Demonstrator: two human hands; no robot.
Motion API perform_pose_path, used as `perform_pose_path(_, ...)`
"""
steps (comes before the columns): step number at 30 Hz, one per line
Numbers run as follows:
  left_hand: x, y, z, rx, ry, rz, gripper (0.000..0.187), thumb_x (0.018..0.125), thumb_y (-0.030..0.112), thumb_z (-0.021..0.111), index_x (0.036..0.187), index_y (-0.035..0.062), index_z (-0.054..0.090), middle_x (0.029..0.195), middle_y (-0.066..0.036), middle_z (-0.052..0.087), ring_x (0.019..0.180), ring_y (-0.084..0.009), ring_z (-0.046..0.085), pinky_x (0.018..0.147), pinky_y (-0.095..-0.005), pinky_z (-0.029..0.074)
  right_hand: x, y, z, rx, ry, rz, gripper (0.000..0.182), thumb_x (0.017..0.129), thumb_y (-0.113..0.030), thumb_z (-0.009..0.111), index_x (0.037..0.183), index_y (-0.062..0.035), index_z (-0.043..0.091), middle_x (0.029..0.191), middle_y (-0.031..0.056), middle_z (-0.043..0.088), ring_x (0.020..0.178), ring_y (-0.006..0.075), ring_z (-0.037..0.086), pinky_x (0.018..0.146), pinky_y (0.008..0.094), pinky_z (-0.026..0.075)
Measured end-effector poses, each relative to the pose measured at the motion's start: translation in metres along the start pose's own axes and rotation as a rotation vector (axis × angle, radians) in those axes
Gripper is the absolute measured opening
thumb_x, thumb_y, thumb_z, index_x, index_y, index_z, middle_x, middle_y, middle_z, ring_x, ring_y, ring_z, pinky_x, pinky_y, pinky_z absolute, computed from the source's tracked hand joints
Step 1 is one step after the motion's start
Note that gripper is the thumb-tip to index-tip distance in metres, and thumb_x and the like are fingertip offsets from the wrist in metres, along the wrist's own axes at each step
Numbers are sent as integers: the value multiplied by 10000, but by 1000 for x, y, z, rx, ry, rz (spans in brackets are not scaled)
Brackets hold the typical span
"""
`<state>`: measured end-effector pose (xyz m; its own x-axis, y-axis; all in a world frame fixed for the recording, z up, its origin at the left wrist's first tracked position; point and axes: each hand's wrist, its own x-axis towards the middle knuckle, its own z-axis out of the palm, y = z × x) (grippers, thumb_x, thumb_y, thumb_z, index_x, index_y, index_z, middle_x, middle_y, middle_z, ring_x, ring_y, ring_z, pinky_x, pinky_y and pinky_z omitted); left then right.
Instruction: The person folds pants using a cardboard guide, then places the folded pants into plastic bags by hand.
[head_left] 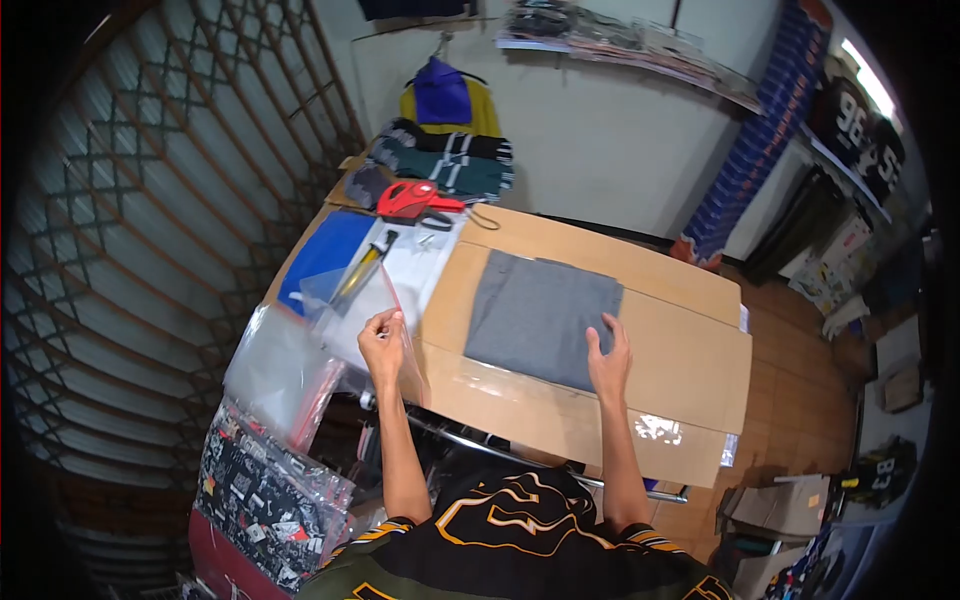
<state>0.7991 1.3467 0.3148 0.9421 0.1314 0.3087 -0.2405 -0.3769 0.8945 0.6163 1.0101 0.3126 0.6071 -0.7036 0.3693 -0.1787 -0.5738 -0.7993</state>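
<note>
My left hand (381, 347) pinches the edge of a clear plastic bag (345, 297), which hangs over the left side of the cardboard-topped table (690, 345). A folded grey garment (540, 312) lies flat on the cardboard. At its right edge, my right hand (610, 356) has thumb and fingers apart, the fingertips over the cloth. Nothing shows in that hand.
A red and black tape dispenser (412, 203), a yellow-and-black cutter (366, 264) and folded clothes (440, 160) lie at the far left. More clear bags (278, 362) and a packed printed garment (265, 500) are stacked nearer on the left. A metal lattice gate (150, 250) stands beyond.
</note>
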Motion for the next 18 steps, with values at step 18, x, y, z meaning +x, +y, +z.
perform_pose_path(18,-241,157,262,-266,-805,-20,240,776,93,853,689,-23,662,667,-10,607,585,-43,452,522,-241,379,22,73,-185,277,-202,173,486,863,-168,748,1292,-14,578,1125,189,714,1020,277,702,893,394,550)
